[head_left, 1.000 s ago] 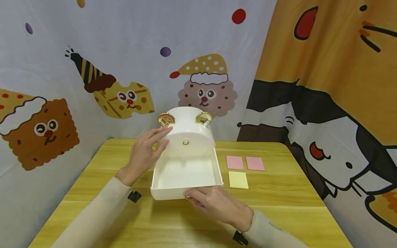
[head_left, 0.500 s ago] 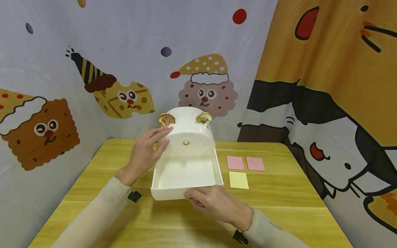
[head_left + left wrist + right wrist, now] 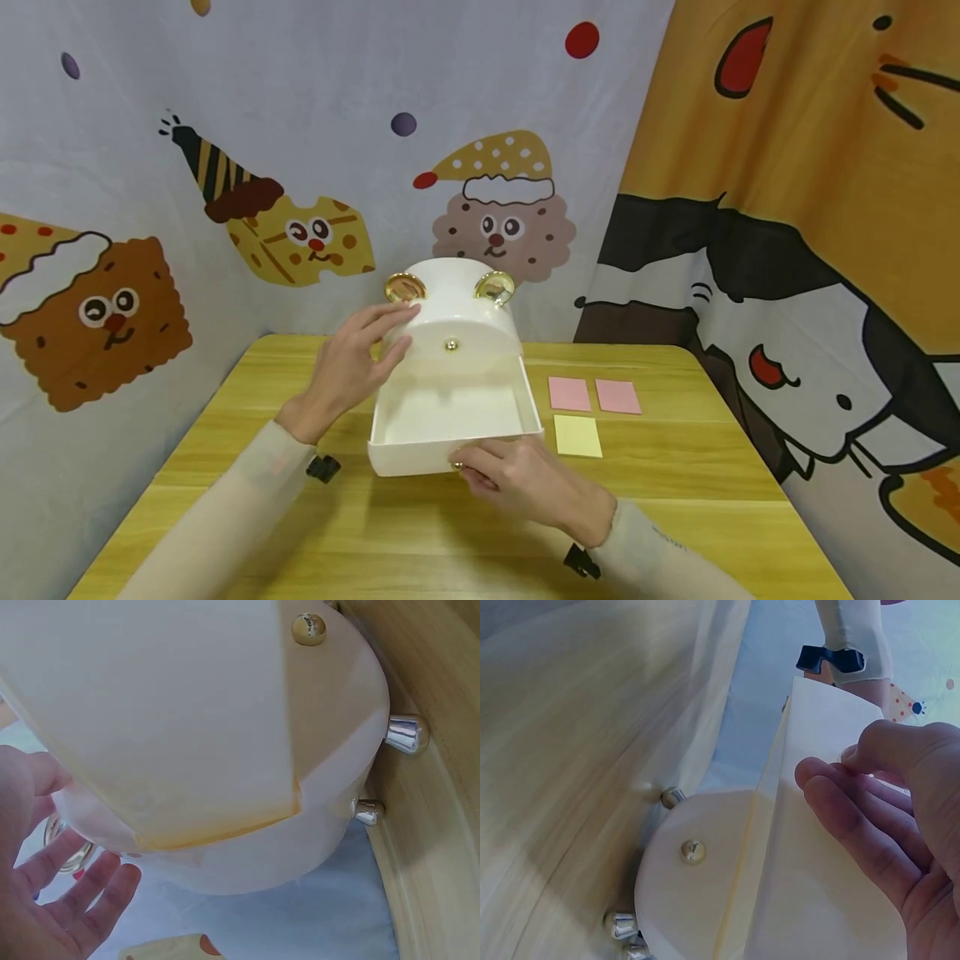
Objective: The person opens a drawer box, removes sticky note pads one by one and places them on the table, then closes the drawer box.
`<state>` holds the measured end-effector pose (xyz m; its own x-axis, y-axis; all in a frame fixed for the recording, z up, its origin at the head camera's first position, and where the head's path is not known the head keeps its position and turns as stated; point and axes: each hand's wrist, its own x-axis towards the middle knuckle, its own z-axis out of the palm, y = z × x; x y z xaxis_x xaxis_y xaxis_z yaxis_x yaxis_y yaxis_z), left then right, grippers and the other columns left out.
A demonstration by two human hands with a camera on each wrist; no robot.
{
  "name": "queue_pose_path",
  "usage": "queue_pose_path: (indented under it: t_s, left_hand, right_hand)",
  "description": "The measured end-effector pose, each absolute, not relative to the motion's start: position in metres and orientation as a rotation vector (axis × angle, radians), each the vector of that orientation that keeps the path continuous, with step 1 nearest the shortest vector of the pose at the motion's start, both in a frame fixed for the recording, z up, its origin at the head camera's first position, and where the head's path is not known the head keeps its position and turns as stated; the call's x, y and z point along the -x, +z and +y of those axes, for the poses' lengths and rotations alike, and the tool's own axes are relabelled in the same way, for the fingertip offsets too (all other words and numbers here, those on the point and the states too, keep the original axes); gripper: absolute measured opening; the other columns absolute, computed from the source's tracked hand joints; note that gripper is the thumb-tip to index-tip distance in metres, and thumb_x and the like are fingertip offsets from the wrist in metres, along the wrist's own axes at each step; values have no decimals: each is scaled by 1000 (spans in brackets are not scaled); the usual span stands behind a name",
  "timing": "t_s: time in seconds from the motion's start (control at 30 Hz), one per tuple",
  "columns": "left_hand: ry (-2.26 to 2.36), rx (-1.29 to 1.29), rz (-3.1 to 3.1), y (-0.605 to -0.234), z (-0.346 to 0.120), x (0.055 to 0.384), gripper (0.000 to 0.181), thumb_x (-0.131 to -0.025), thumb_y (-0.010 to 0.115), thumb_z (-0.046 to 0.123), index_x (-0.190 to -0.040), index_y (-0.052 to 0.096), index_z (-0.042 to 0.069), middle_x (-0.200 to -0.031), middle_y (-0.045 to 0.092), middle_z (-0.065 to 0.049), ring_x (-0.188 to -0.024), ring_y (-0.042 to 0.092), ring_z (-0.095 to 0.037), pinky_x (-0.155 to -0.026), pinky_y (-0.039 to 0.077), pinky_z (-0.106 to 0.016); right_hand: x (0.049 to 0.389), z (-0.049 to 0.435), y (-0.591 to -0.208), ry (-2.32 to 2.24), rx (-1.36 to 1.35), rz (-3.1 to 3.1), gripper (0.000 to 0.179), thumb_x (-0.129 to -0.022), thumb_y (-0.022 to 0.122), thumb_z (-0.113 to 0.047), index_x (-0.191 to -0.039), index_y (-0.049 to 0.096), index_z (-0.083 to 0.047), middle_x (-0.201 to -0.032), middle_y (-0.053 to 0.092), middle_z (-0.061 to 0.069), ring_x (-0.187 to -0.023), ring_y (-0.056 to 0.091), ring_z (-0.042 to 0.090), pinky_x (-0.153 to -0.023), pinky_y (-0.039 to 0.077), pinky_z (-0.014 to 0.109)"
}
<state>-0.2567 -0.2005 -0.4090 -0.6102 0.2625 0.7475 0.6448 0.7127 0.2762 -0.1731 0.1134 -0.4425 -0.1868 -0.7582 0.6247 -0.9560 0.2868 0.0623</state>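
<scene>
A white round-topped drawer cabinet [image 3: 454,292] with gold ears stands at the middle of the table. One drawer [image 3: 412,458] juts well out of it towards me. My right hand [image 3: 525,483] pinches the small gold knob [image 3: 456,467] on the drawer's front between thumb and fingers. On the cabinet's upper left side rests my left hand [image 3: 348,358], its fingers extended along the edge by the left ear. The left wrist view shows the drawer's underside and another gold knob [image 3: 309,630] on the cabinet front below it. Short metal feet [image 3: 406,734] carry the cabinet.
Two pink paper squares [image 3: 569,393] and a yellow one [image 3: 577,437] lie on the wooden table [image 3: 675,517] right of the drawer. A printed cartoon curtain [image 3: 322,100] hangs close behind and around the table.
The drawer's front and my right hand have shifted slightly back towards the cabinet. My left hand keeps its place on the cabinet's side.
</scene>
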Motion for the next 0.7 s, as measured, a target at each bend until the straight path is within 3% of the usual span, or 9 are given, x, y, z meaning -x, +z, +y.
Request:
queue_pose_path:
  t_s: [0.2,0.5,0.7]
  left_hand:
    - [-689,705,-2210,-405,-201,258,46,-107,86,16,-152,79,16,-152,79,-12,-107,82,-34,-57,46,-28]
    - [-692,718,-2216,-401,-201,257,44,-107,86,16,-151,80,14,-154,78,-14,-86,78,-29,-58,42,-27]
    - [-704,697,-2261,-401,-201,255,45,-110,84,18,-154,77,17,-157,77,-12,-65,60,-18,-55,40,-26]
  right_hand:
    - [181,110,-443,461,-1521,-2002,31,-90,95,-1,-115,83,-14,-102,85,-9,-71,62,-7,-68,49,3]
    - [192,106,-445,459,-1499,-1993,30,-89,95,-1,-113,82,-13,-92,80,-10,-66,55,-7,-64,43,2]
    - [198,105,-444,491,-1496,-2009,30,-89,93,2,-114,82,-11,-89,79,-8,-66,57,-6,-65,44,2]
